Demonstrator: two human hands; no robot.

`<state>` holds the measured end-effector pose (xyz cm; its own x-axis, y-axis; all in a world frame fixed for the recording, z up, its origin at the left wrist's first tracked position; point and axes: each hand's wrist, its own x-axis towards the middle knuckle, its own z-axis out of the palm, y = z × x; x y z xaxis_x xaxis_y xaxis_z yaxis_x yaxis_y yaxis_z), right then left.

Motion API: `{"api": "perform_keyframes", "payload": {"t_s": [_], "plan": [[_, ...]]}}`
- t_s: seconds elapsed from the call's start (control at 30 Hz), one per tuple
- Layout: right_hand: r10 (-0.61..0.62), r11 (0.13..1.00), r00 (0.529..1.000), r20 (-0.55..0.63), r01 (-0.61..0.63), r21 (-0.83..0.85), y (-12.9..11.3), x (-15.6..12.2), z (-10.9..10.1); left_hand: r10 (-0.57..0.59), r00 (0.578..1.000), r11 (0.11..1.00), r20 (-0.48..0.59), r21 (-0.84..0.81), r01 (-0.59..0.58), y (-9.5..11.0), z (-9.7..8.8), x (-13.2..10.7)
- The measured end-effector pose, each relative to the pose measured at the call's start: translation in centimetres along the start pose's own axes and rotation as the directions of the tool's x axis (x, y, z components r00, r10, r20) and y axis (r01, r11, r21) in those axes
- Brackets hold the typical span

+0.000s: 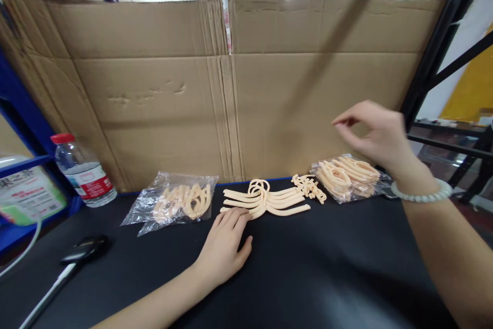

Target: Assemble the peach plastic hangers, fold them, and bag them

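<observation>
Cream looped strips [265, 199] lie in a loose stack near the back of the bench [292, 272], about midway across, their curved arms fanned to both sides and their loops gathered at the far edge. They overlap at the middle, so a tug on one could drag its neighbours out of line or hook a loop through another. The left hand [227, 242] touches the lower left ends; pressing or sliding there could skew the fan. Just to the right is a pile of small cream pieces [308, 186], close enough to the strip ends that a sweep could mix or scatter them.

That left hand rests palm down, fingers extended, slightly bent and close together, thumb set apart; it appears to steady the strips and does not grip them. The right hand [373, 126] is raised well clear of the bench, wrist bent, thumb and forefinger curled toward each other in a ring. It is blurred, so I cannot tell whether the tips meet or pinch something thin. A beaded bracelet [423, 193] circles that wrist; lowered carelessly, the wrist might brush the bagged strips [344, 177] beneath. Another plastic bag [145, 209] lies left of the stack, with a bottle [90, 180] beyond it.
</observation>
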<state>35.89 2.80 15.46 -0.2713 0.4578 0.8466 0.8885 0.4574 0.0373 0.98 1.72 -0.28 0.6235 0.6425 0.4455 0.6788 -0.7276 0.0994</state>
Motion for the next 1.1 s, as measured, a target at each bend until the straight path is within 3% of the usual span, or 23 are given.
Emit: {"api": "perform_keyframes", "payload": {"t_s": [0.03,0.07,0.13,0.23,0.3,0.6,0.7,0.9,1.0,1.1], "plan": [[0.040,0.998,0.986,0.162,-0.046,0.032,0.8,-0.2,1.2,-0.006,1.000,1.000,0.006,0.003,0.006,0.0,0.0,0.0],[0.075,0.993,0.937,0.340,-0.101,0.060,1.6,-0.5,2.7,-0.010,1.000,1.000,0.010,0.007,0.010,0.0,0.0,0.1],[0.105,0.975,0.777,0.621,-0.204,0.091,3.0,-1.5,6.0,-0.017,1.000,1.000,0.018,0.015,0.016,0.0,0.1,0.2],[0.066,0.964,0.703,0.708,-0.227,0.136,4.0,-3.3,10.0,-0.028,0.999,0.999,0.028,0.018,0.027,0.0,0.2,0.2],[0.030,0.957,0.670,0.742,-0.234,0.172,4.1,-4.3,11.5,-0.029,0.999,0.999,0.032,0.015,0.029,-0.1,0.2,0.2],[-0.095,0.937,0.558,0.825,-0.230,0.264,3.1,-5.1,13.5,-0.041,0.998,0.999,0.045,0.021,0.041,-0.2,0.3,0.5],[-0.105,0.937,0.553,0.826,-0.224,0.269,3.0,-5.3,14.1,-0.040,0.998,0.999,0.041,0.022,0.039,-0.3,0.3,0.5],[-0.093,0.938,0.609,0.788,-0.212,0.275,2.8,-5.4,14.5,-0.032,0.999,0.999,0.011,0.009,0.032,-0.3,0.3,0.4],[-0.073,0.927,0.654,0.753,-0.234,0.294,2.4,-5.2,13.8,-0.037,0.999,0.999,0.008,0.006,0.037,-0.3,0.4,0.5],[-0.018,0.910,0.733,0.680,-0.269,0.315,2.2,-4.9,12.9,-0.046,0.999,0.999,0.006,0.001,0.046,-0.3,0.5,0.5]]}}
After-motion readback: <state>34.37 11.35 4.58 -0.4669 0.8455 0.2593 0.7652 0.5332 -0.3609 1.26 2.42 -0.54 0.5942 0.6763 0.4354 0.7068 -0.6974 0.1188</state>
